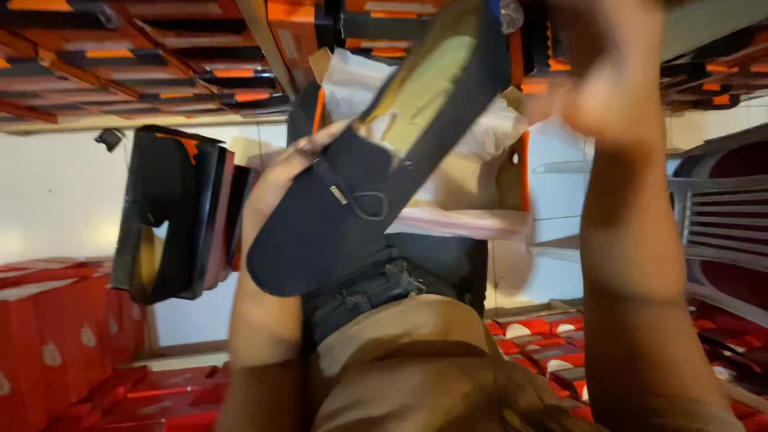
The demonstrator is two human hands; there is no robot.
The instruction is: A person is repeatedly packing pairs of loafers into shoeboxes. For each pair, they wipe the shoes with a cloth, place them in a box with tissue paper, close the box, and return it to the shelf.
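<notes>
- And here on the far left, a stack of red cardboard boxes (pixel 48 344), several of them, too blurred to count, all with lids on, so what's inside stays hidden.
- Next along, one open black shoe box with orange trim (pixel 172 212) standing on its edge; I can't tell what it holds.
- Now the action: the left hand (pixel 276 180) is up, fingers curled onto the edge of one black flat shoe with a tan insole (pixel 360 168) and grasping it at the toe end.
- That shoe sits mid-frame, raised between the two arms, tilted with its toe low left and its heel high right; a thin strap with a small metal buckle crosses the dark upper, and the yellowish footbed shows along the top.
- Right behind it, one open box lined with white tissue paper (pixel 356 80); the paper bulges out around the shoe.
- Over to the right hand (pixel 612 72): it's raised near the shoe's heel end, heavily blurred, and I can't tell whether it grips anything.
- Far right, more red boxes with white marks (pixel 544 332) lie low, plus one dark slatted chair (pixel 720 216).
</notes>
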